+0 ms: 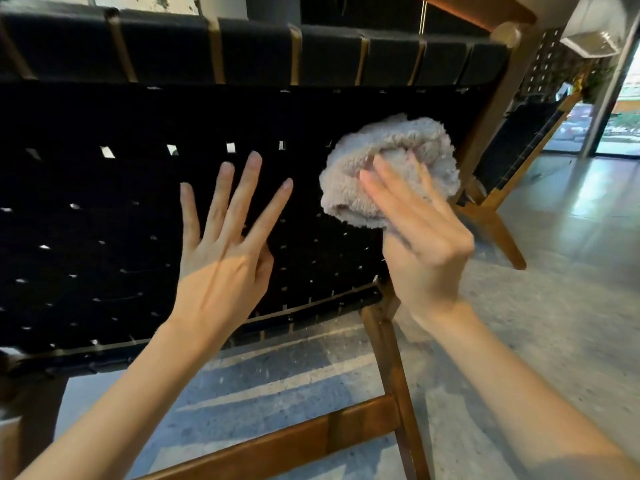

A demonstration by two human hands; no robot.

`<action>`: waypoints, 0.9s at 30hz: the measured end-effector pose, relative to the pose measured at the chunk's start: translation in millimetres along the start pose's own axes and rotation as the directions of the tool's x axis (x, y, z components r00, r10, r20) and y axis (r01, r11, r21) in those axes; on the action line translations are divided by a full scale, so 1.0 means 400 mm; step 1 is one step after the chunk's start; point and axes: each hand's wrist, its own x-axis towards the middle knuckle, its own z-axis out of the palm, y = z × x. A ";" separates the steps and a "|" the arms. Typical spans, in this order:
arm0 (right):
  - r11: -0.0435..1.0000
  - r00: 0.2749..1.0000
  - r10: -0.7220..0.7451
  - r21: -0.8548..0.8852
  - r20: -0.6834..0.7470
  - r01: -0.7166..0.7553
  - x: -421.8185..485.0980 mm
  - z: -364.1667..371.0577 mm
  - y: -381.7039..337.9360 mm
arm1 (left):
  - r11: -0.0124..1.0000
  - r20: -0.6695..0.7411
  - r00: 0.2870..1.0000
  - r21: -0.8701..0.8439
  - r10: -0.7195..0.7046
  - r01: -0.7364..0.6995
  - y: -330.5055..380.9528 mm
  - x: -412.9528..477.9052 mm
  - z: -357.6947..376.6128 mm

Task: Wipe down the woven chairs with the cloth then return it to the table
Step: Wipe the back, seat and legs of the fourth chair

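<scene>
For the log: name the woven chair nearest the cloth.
The near chair, its backrest behind the cloth in the right hand; the other chair stands farther right.

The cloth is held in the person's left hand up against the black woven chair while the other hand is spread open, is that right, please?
Not quite: the cloth is held in the right hand, not the left. It is up against the black woven chair, and the left hand is the one spread open. The head view shows this.

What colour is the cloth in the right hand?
Pale beige-grey and fluffy. The cloth, held by the right hand, shows best in the head view.
</scene>
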 end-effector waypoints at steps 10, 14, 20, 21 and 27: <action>0.988 0.987 0.131 -0.089 0.097 -0.123 0.091 0.110 -0.004 | 1.000 -0.014 1.000 0.028 -0.008 0.009 -0.038 0.016 0.003; 0.987 0.994 0.093 -0.135 0.057 -0.084 0.078 0.133 0.014 | 0.999 -0.037 0.999 0.045 -0.015 0.016 -0.040 0.021 0.032; 0.987 0.985 0.052 -0.156 0.162 -0.027 -0.090 0.175 0.037 | 1.000 -0.038 0.999 0.021 -0.010 0.011 -0.047 -0.010 0.056; 0.986 0.980 0.064 -0.163 0.187 -0.033 -0.129 0.185 0.039 | 1.000 -0.020 1.000 0.023 -0.003 0.004 -0.048 -0.023 0.060; 0.979 0.764 0.196 -0.081 0.615 -0.187 -0.345 0.191 0.041 | 0.997 0.072 0.996 0.053 0.054 -0.058 -0.070 -0.092 0.070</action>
